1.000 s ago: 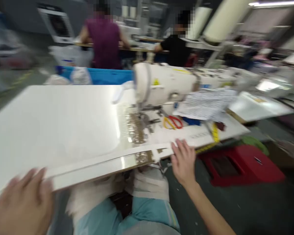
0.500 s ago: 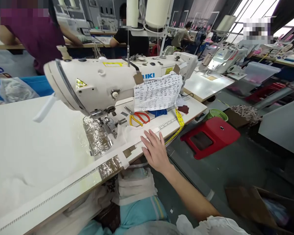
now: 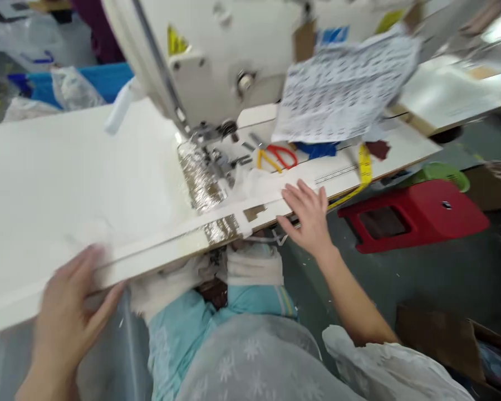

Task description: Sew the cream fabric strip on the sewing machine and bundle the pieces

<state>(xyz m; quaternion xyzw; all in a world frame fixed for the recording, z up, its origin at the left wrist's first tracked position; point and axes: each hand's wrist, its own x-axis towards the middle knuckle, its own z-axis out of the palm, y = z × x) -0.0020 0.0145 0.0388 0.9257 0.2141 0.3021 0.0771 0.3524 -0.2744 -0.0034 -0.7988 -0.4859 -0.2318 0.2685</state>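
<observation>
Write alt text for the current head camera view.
Blurred bare left hand and bare right hand at the front edge of a long white table, by a large white sewing machine with a marked white paper sheet; red-and-yellow-handled scissors lie nearby.

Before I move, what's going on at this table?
Someone is seated at a sewing machine, both hands near the front edge of the table. The right hand is spread over the edge area, to the right of the needle area. The left hand is blurred, at the far left part of a long white strip; I can't tell if it grips it. Red-and-yellow-handled scissors lie on the table, out of both hands.
</observation>
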